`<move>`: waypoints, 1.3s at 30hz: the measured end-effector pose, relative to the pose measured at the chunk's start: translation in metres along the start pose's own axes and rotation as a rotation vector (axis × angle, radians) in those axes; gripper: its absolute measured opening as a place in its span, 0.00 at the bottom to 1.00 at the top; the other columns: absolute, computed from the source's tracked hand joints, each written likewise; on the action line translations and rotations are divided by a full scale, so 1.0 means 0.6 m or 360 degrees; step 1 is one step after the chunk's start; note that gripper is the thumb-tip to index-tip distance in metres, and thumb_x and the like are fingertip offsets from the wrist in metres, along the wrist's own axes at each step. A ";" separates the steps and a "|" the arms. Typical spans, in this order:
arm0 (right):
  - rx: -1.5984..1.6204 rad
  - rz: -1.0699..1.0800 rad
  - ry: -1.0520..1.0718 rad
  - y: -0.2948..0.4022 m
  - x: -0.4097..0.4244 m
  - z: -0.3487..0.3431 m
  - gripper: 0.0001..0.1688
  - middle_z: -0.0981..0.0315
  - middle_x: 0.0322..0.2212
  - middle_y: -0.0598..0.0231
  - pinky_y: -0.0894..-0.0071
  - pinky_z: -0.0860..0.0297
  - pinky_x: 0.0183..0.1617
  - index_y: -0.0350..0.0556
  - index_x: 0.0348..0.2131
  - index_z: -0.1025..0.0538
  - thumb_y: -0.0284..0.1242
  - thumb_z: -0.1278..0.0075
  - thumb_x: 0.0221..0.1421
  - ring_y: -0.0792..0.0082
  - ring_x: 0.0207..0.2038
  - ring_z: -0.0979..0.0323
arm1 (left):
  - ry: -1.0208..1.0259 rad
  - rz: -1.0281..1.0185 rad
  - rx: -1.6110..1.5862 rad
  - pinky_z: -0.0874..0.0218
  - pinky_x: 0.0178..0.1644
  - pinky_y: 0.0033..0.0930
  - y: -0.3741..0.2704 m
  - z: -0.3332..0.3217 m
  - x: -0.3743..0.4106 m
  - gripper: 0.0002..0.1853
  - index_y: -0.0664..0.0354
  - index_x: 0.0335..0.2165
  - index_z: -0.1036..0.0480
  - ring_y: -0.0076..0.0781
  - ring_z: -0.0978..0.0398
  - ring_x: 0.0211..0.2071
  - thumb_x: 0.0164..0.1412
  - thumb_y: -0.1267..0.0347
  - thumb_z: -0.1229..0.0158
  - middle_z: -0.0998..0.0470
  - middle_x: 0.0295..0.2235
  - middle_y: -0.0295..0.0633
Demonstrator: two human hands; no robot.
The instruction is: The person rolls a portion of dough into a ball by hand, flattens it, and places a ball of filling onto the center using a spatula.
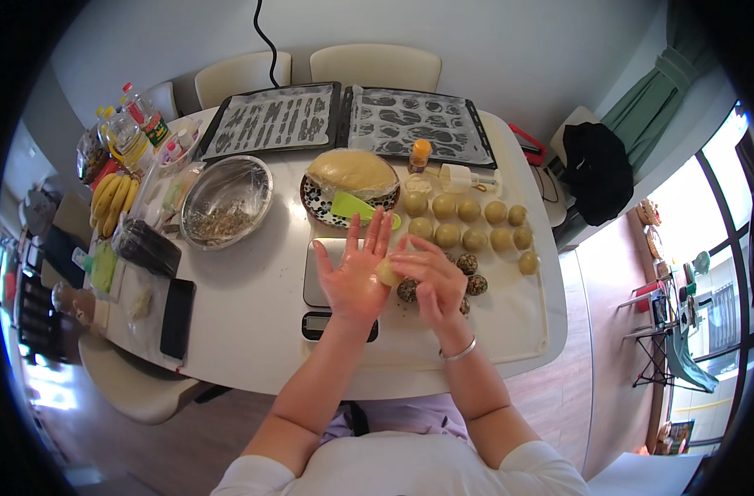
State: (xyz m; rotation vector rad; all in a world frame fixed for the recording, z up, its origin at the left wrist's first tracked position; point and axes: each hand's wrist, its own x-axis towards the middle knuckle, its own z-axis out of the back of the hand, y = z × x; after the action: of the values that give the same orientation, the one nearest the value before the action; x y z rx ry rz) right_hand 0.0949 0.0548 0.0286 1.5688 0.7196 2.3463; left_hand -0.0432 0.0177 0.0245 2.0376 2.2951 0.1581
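My left hand is palm up with its fingers spread, above a kitchen scale. My right hand has its fingertips on a small pale dough ball at the edge of the left palm. Right of the hands, rows of yellowish dough balls sit on a pale mat. Several dark, speckled filling balls lie below them, partly hidden by my right hand. Behind my hands, a large dough lump under plastic film rests on a patterned plate with a green scraper.
Two lined baking trays stand at the back. A film-lined metal bowl holding crumbly filling is left of the plate. A black phone, bananas and bottles are at the left. An orange-capped jar stands behind the dough balls.
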 end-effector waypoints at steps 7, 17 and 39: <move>-0.0025 -0.0124 0.0397 0.006 0.005 -0.027 0.38 0.28 0.54 0.49 0.43 0.57 0.72 0.39 0.52 0.24 0.54 0.64 0.66 0.48 0.62 0.35 | 0.0100 0.0149 0.0345 0.57 0.70 0.57 0.017 0.038 0.007 0.39 0.54 0.63 0.45 0.47 0.49 0.68 0.67 0.38 0.65 0.45 0.67 0.50; 0.0265 -0.0573 0.0165 0.005 -0.012 -0.049 0.53 0.48 0.67 0.46 0.52 0.63 0.73 0.34 0.66 0.44 0.63 0.70 0.64 0.48 0.71 0.54 | 0.0146 -0.0101 0.0126 0.58 0.71 0.45 -0.002 0.026 0.012 0.40 0.51 0.64 0.46 0.40 0.51 0.69 0.65 0.38 0.58 0.46 0.68 0.44; 0.0190 -0.0581 0.0061 0.026 0.011 -0.034 0.25 0.22 0.49 0.56 0.57 0.40 0.66 0.40 0.50 0.22 0.37 0.41 0.57 0.55 0.56 0.28 | 0.0006 0.0047 0.0284 0.60 0.72 0.50 0.008 0.019 0.001 0.40 0.53 0.64 0.48 0.42 0.51 0.69 0.67 0.38 0.67 0.44 0.66 0.49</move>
State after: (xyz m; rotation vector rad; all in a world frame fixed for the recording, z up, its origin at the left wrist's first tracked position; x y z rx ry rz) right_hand 0.0752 0.0390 0.0355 1.3050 1.0713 2.1019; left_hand -0.0370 0.0192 0.0140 2.1544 2.3598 -0.0431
